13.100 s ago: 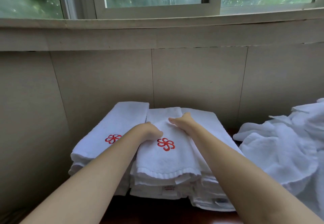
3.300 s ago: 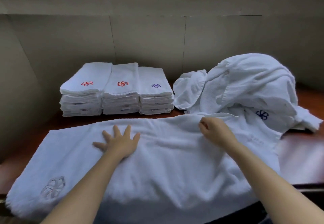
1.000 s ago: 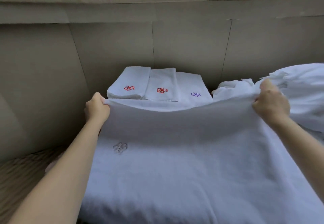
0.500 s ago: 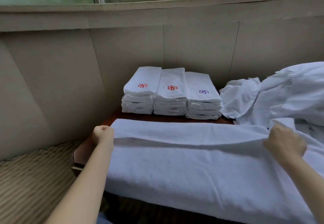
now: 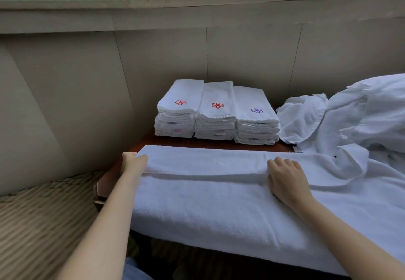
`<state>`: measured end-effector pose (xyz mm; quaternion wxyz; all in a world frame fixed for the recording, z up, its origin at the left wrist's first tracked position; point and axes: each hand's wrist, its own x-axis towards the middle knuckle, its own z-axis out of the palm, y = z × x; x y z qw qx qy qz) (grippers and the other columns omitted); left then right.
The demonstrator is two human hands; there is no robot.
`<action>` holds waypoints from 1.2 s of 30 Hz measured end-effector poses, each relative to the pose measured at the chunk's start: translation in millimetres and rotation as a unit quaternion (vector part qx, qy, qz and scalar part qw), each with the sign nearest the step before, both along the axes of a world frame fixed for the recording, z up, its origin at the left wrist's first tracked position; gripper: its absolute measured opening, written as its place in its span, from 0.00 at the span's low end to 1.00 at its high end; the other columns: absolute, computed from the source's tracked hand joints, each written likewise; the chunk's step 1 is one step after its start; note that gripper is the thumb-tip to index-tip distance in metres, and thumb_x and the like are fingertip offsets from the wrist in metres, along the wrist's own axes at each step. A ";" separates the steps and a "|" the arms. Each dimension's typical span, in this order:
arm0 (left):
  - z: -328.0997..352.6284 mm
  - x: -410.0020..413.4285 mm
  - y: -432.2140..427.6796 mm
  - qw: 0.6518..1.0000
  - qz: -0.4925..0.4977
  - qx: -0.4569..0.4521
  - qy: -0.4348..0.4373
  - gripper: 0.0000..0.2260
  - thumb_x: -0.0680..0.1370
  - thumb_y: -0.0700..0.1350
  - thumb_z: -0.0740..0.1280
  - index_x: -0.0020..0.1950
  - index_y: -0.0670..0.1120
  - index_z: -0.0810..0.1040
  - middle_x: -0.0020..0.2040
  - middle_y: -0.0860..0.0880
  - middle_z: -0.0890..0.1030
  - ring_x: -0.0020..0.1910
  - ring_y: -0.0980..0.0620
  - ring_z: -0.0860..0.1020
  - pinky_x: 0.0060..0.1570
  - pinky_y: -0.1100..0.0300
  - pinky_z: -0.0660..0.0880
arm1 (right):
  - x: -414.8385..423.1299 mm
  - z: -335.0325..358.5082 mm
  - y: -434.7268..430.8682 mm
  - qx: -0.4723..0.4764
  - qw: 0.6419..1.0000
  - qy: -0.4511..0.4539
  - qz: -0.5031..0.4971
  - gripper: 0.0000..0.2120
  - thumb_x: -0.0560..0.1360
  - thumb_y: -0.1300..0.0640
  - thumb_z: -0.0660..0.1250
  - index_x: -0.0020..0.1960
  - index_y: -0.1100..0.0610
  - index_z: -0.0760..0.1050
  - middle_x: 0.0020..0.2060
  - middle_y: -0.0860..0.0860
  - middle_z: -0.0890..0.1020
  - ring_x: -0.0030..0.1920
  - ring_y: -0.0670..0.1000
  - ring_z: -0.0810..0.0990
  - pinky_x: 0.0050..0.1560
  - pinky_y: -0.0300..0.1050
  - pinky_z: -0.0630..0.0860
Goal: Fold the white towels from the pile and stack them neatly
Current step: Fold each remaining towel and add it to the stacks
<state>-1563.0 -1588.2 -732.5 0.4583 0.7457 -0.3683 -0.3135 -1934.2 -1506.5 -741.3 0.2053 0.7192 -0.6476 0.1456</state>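
Three stacks (image 5: 215, 113) (folded) against panelled wall (image 5: 164, 60).

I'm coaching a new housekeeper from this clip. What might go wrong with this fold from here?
1. The large white terry towel hangs over the near edge of the dark red-brown wooden table; it may slide off.
2. Its right end runs into the rumpled pile of unfolded white towels, so pulling may snag or drag them.
3. The left hand grips the folded edge at the end, while the right hand only rests on it; the fold may skew.
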 end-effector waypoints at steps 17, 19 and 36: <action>9.4 -74.7 22.5 0.835 -0.149 0.073 -0.524 0.15 0.81 0.45 0.56 0.67 0.48 0.69 0.66 0.45 0.69 0.64 0.44 0.68 0.61 0.49 0.65 | -38.5 -5.5 12.6 0.114 0.979 -0.057 0.157 0.13 0.68 0.65 0.64 0.50 0.54 0.77 0.47 0.48 0.78 0.48 0.54 0.76 0.43 0.45 0.73; 7.8 -118.1 23.0 0.856 -0.238 0.087 -0.451 0.20 0.82 0.55 0.51 0.72 0.51 0.65 0.72 0.47 0.65 0.70 0.44 0.64 0.65 0.45 0.61 | -60.0 -3.3 14.0 0.126 0.986 -0.024 0.106 0.19 0.71 0.60 0.62 0.61 0.50 0.74 0.57 0.47 0.76 0.56 0.53 0.74 0.52 0.43 0.69; -18.2 -177.2 -28.0 0.768 -0.300 0.063 -0.563 0.19 0.82 0.50 0.51 0.72 0.54 0.65 0.74 0.47 0.64 0.71 0.45 0.63 0.69 0.47 0.58 | -201.4 1.7 65.0 0.077 0.918 -0.340 -0.190 0.24 0.71 0.71 0.61 0.66 0.61 0.66 0.58 0.57 0.72 0.54 0.58 0.74 0.45 0.43 0.66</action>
